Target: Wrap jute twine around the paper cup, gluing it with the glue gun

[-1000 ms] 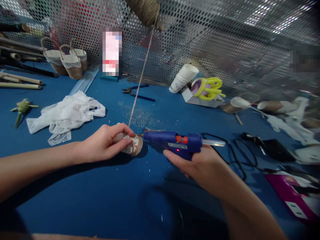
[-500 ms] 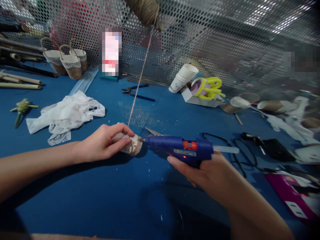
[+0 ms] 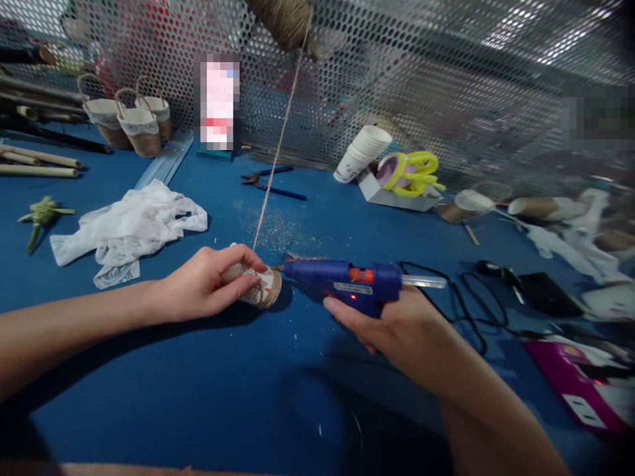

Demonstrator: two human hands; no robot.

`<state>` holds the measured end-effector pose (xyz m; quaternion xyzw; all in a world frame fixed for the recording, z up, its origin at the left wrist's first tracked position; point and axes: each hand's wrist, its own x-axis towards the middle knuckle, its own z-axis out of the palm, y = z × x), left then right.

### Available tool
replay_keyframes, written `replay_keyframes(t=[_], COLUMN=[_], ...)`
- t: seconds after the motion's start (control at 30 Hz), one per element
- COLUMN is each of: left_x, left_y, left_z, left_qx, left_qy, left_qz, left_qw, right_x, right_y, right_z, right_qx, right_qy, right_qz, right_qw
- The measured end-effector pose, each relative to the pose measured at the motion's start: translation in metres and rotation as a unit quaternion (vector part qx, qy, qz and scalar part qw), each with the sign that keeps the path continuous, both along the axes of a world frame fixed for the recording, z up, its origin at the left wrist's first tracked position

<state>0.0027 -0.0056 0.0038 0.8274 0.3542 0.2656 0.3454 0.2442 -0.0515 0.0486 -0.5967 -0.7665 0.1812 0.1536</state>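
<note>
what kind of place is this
Most likely a handicraft workbench. The right hand holds a hot glue gun to a twine-wrapped cup gripped by the left hand; small baskets, stacked paper cups and white lace lie on the blue table.

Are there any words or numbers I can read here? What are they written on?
No text here can be read.
White label on the glue gun in the right hand: print too small to read.
Red print on the cup under the left hand: blurred, unreadable.
White label on the purple box: too blurred to read.
</note>
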Motion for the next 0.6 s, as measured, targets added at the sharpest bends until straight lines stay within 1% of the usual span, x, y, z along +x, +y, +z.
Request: replay_keyframes(t=[0.13, 0.23, 0.33, 0.4, 0.6], left_x=[0.001, 0.002, 0.003, 0.004, 0.006], left_y=[0.002, 0.003, 0.004, 0.004, 0.004], left_z=[0.001, 0.000, 0.001, 0.002, 0.005], left_qx=[-0.036, -0.058, -0.063, -0.065, -0.066], left_qy=[-0.011, -0.015, -0.011, -0.009, -0.007], left_qz=[0.010, 0.015, 0.022, 0.028, 0.041], left_qw=[0.999, 0.998, 0.998, 0.997, 0.997], right_x=[0.004, 0.006, 0.005, 0.004, 0.002], right_y=[-0.008, -0.013, -0.016, -0.016, -0.018], right_z=[-0.002, -0.003, -0.003, -0.001, 0.000], right_qx=[-0.012, -0.019, -0.041, -0.051, -0.026], right_qy=[-0.005, -0.019, -0.030, -0.026, -0.026], right_qz=[0.009, -0.020, -0.047, -0.043, -0.018], right_qw=[1.000, 0.999, 0.998, 0.997, 0.999])
